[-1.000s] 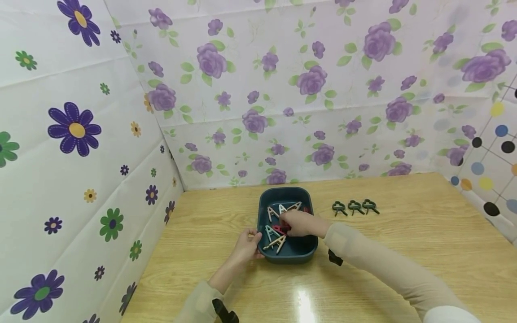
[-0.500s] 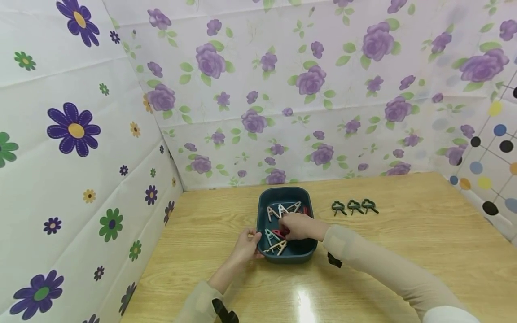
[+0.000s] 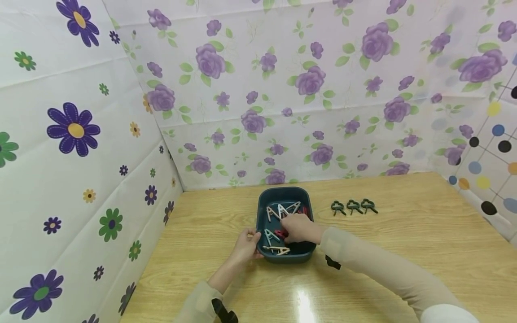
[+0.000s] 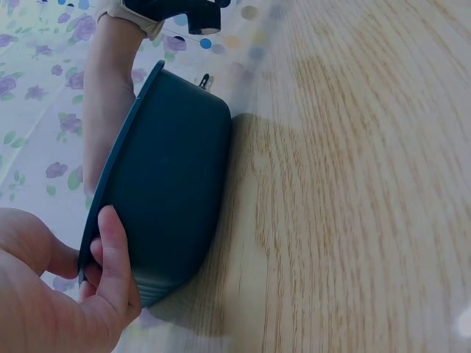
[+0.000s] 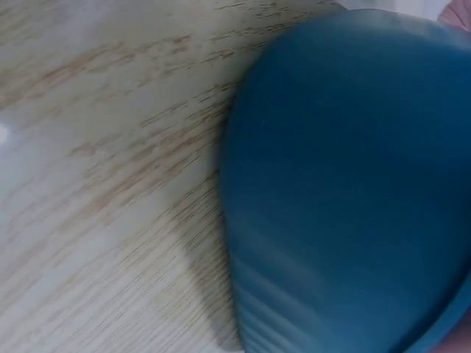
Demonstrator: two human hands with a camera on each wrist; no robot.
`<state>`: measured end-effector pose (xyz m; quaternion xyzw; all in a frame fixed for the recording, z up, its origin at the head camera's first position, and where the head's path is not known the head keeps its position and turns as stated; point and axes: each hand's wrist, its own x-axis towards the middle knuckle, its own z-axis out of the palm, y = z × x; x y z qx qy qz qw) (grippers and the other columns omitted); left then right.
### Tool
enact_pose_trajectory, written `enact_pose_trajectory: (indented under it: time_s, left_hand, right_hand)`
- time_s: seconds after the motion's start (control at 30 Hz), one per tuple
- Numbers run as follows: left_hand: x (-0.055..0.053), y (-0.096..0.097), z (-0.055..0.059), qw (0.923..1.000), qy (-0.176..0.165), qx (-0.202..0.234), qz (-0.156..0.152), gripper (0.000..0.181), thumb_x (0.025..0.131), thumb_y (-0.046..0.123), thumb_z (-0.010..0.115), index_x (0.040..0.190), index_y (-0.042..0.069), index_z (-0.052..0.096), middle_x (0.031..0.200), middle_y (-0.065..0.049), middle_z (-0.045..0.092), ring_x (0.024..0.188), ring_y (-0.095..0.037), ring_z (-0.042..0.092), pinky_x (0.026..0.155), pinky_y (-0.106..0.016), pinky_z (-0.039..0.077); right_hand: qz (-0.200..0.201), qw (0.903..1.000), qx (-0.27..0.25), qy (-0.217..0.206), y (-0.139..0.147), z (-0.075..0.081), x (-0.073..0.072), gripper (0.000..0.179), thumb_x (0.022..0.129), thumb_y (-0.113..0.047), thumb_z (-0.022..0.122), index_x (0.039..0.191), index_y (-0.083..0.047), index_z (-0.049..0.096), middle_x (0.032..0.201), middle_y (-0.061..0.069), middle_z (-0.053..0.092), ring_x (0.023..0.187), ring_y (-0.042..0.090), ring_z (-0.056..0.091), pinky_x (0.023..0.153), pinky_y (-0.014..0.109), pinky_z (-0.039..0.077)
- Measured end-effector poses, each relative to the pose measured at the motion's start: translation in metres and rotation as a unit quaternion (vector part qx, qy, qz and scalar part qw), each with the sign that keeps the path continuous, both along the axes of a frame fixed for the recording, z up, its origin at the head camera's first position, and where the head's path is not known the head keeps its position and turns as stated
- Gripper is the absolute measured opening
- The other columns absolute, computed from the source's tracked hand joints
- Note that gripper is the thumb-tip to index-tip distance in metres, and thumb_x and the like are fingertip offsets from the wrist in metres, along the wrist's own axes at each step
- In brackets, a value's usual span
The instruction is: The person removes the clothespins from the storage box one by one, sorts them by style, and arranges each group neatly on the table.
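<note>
A dark blue plastic basin (image 3: 288, 259) stands on the table, holding several spring clips. My left hand (image 3: 245, 244) grips its left rim, thumb inside and fingers against the outer wall, as the left wrist view confirms. Down inside the basin is my right hand (image 3: 300, 228), its fingertips right at a red clip (image 3: 279, 233). Its fingertips are largely hidden, so I cannot tell what it pinches. Around it lie a light blue clip (image 3: 270, 236), a cream clip (image 3: 278, 250), a pale pink clip (image 3: 272, 214), a white clip (image 3: 282, 210) and another red clip (image 3: 304, 211).
To the right of the basin, three dark green clips (image 3: 353, 206) lie in a row on the wooden table (image 3: 396, 233). Flowered sheets (image 3: 250, 148) hang along the back and left. Only the basin's outer wall (image 5: 338, 184) and the tabletop fill most of the right wrist view.
My right hand has shifted slightly among the clips. The cream clip has turned to lie more level near the front wall. My left hand keeps its hold on the rim.
</note>
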<state>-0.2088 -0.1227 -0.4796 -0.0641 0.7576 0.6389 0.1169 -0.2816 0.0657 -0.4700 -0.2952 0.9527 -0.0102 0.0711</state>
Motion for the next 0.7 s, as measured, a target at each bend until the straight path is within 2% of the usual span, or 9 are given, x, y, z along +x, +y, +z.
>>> enact_pose_trajectory:
  time_s: [0.17, 0.3, 0.5, 0.7]
  left_hand:
    - [0.000, 0.001, 0.001, 1.0000, -0.003, 0.000, 0.002, 0.012, 0.104, 0.015, 0.041, 0.108, 0.004, 0.041, 0.091, -0.016, 0.061, 0.054, -0.007, 0.056, 0.054, -0.023, 0.055]
    - [0.002, 0.001, 0.003, 1.0000, -0.004, -0.003, 0.001, 0.013, 0.104, 0.016, 0.042, 0.109, 0.004, 0.041, 0.091, -0.015, 0.061, 0.055, -0.007, 0.056, 0.054, -0.024, 0.055]
    - [0.003, 0.001, 0.005, 1.0000, -0.003, -0.008, 0.003, 0.014, 0.105, 0.016, 0.041, 0.111, 0.003, 0.040, 0.093, -0.015, 0.059, 0.056, -0.008, 0.054, 0.053, -0.022, 0.054]
    - [0.003, 0.002, 0.005, 1.0000, -0.001, -0.010, 0.000, 0.014, 0.104, 0.015, 0.041, 0.111, 0.002, 0.041, 0.091, -0.015, 0.059, 0.055, -0.008, 0.053, 0.052, -0.021, 0.053]
  right_hand:
    - [-0.019, 0.9989, -0.040, -0.017, 0.009, 0.004, -0.002, 0.024, 0.080, -0.033, 0.078, 0.081, -0.016, 0.061, 0.069, -0.004, 0.054, 0.062, 0.012, 0.049, 0.051, 0.028, 0.038]
    - [-0.021, 0.9960, -0.083, -0.022, 0.019, 0.009, -0.004, 0.020, 0.082, -0.030, 0.076, 0.083, -0.016, 0.062, 0.069, -0.003, 0.055, 0.061, 0.012, 0.048, 0.051, 0.027, 0.036]
    - [0.007, 0.9867, -0.162, -0.011, 0.032, 0.018, -0.006, 0.015, 0.084, -0.022, 0.074, 0.089, -0.011, 0.066, 0.073, -0.002, 0.059, 0.061, 0.011, 0.048, 0.052, 0.024, 0.038]
    - [0.029, 0.9744, -0.222, 0.013, 0.044, 0.020, -0.011, 0.019, 0.085, -0.020, 0.073, 0.098, -0.007, 0.066, 0.079, 0.003, 0.064, 0.062, 0.008, 0.048, 0.055, 0.020, 0.041]
